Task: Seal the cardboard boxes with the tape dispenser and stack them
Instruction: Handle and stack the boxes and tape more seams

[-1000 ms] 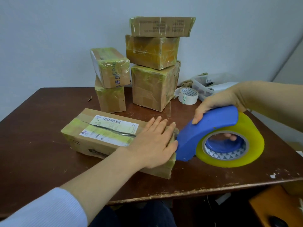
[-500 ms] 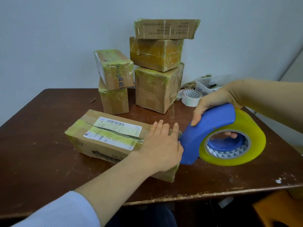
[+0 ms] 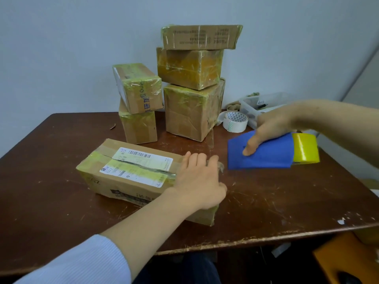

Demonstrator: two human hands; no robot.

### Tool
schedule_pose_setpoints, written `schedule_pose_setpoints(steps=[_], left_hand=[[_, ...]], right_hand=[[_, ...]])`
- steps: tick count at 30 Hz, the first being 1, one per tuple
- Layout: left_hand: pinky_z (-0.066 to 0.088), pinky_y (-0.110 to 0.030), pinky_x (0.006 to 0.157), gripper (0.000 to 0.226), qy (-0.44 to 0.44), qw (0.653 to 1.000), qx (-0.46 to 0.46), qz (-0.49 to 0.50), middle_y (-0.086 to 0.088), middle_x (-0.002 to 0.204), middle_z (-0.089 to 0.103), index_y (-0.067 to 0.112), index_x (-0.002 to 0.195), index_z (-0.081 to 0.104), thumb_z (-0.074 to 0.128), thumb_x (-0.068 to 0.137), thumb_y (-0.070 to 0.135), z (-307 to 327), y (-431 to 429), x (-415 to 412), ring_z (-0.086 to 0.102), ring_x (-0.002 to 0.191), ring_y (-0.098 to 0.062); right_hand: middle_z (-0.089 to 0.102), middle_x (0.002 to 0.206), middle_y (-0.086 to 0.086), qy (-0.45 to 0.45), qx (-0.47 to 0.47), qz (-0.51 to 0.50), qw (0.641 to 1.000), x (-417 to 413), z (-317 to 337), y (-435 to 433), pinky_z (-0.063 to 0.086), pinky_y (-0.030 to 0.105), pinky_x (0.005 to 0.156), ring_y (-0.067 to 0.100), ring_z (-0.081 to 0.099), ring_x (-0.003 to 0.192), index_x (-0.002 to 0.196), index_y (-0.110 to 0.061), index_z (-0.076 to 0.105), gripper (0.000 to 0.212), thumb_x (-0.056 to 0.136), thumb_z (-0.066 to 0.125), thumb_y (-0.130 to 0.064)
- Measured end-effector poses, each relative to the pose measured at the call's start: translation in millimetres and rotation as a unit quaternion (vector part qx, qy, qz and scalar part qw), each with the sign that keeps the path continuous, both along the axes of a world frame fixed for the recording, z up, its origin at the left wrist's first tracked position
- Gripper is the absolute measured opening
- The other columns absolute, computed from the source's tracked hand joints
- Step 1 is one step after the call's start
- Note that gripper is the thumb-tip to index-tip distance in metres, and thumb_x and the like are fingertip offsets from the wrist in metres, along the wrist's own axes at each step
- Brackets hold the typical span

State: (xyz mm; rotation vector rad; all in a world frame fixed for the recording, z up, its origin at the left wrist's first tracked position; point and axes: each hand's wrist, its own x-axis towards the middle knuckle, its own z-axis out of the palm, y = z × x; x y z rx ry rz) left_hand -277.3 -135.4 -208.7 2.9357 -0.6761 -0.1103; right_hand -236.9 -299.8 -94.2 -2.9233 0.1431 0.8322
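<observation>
A long cardboard box with a white shipping label lies on the brown table. My left hand presses flat on the box's right end, fingers straight, over a piece of clear tape. My right hand grips the blue tape dispenser, which carries a yellow tape roll and is lifted a little to the right of the box, apart from it. Behind, a stack of three taped boxes stands beside a stack of two smaller boxes.
A white tape roll and a clear plastic bin sit at the back right, against the wall. The table's front edge is worn. An orange object is below the table at the right.
My right hand has pulled the dispenser away from the box's end to the right and turned it flatter. My left hand stays pressed on the box's right end.
</observation>
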Motion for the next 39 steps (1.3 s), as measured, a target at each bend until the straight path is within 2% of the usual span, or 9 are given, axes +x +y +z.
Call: schedule_pose_setpoints(steps=[3,7,10,13,16,18,24,31,39], left_hand=[[-0.003,-0.042,0.119,0.067,-0.008,0.999,-0.034,0.024,-0.007,0.146,0.027,0.02,0.148,0.019,0.045,0.091,0.042,0,-4,1,0.016,0.141,-0.026],[-0.009,-0.04,0.116,0.071,0.042,0.996,-0.07,0.032,-0.007,0.155,0.02,0.017,0.15,0.018,0.045,0.092,0.047,5,-4,6,0.008,0.145,-0.023],[-0.01,-0.031,0.115,0.058,0.058,0.987,-0.146,0.007,-0.001,0.16,0.008,0.014,0.152,0.013,0.035,0.1,0.029,17,15,9,-0.002,0.147,-0.014],[-0.012,-0.025,0.113,0.05,0.007,0.99,-0.136,-0.032,0.006,0.16,0.006,0.019,0.152,0.012,0.024,0.104,0.025,18,50,4,-0.003,0.146,-0.007],[-0.014,-0.023,0.112,0.051,-0.037,0.995,-0.079,-0.051,0.008,0.16,0.003,0.02,0.152,0.007,0.018,0.104,0.033,10,76,-7,-0.004,0.145,-0.003],[-0.013,-0.021,0.113,0.054,-0.037,0.997,-0.032,-0.065,0.006,0.16,-0.001,0.02,0.152,0.002,0.017,0.103,0.035,3,83,-14,-0.005,0.145,-0.003],[-0.006,-0.022,0.117,0.057,0.009,0.996,0.038,-0.086,0.011,0.158,-0.012,0.026,0.15,-0.008,0.007,0.099,0.046,1,107,-6,-0.011,0.143,0.001],[-0.006,-0.025,0.116,0.066,-0.028,0.986,0.137,0.094,0.009,0.158,-0.006,0.023,0.151,-0.002,-0.009,0.092,0.052,17,221,11,-0.006,0.144,-0.003],[-0.006,-0.015,0.112,0.062,-0.053,0.998,0.035,-0.013,0.018,0.156,0.008,0.03,0.151,0.013,-0.003,0.094,0.051,-1,194,3,0.003,0.142,0.005]], right_hand=[[0.05,0.079,-0.001,-0.135,-0.184,0.101,0.968,-15,-37,4,0.042,0.029,0.069,0.02,0.051,0.078,0.078,-0.018,0.046,0.053,0.075,0.057,-0.07],[0.048,0.077,-0.003,-0.197,-0.168,0.1,0.961,-23,-101,3,0.04,0.03,0.061,0.022,0.058,0.082,0.097,-0.015,0.045,0.059,0.081,0.047,-0.071],[0.061,0.092,0.002,-0.18,-0.158,0.088,0.967,-23,-116,1,0.041,0.037,0.094,0.023,0.06,0.099,0.114,-0.009,0.046,0.072,0.081,0.042,-0.073],[0.048,0.136,0.011,-0.237,-0.219,0.11,0.94,-27,-102,3,0.016,0.04,0.115,0.026,0.04,0.13,0.14,-0.008,0.033,0.084,0.086,0.028,-0.072],[0.028,0.154,0.002,-0.36,0.013,0.18,0.915,-45,-88,37,0.011,0.03,0.115,0.017,0.021,0.142,0.147,-0.016,0.029,0.063,0.097,0.02,-0.052],[0.014,0.159,-0.002,-0.292,0.131,0.241,0.916,-61,-94,69,0.001,0.024,0.116,0.009,0.007,0.145,0.151,-0.018,0.018,0.062,0.098,0.022,-0.05],[0.001,0.16,-0.004,-0.26,0.075,0.297,0.916,-64,-118,72,-0.012,0.019,0.112,0.004,-0.003,0.145,0.152,-0.019,0.006,0.09,0.078,0.004,-0.07],[0.001,0.159,-0.009,-0.222,0.065,0.306,0.923,-59,-100,75,-0.008,0.023,0.114,0.003,-0.002,0.145,0.152,-0.025,0.01,0.116,0.058,-0.007,-0.091],[-0.012,0.158,-0.01,-0.183,0.027,0.354,0.917,-49,-105,123,0.004,0.029,0.117,0.007,-0.005,0.145,0.151,-0.027,-0.005,0.082,0.09,0.037,-0.063]])
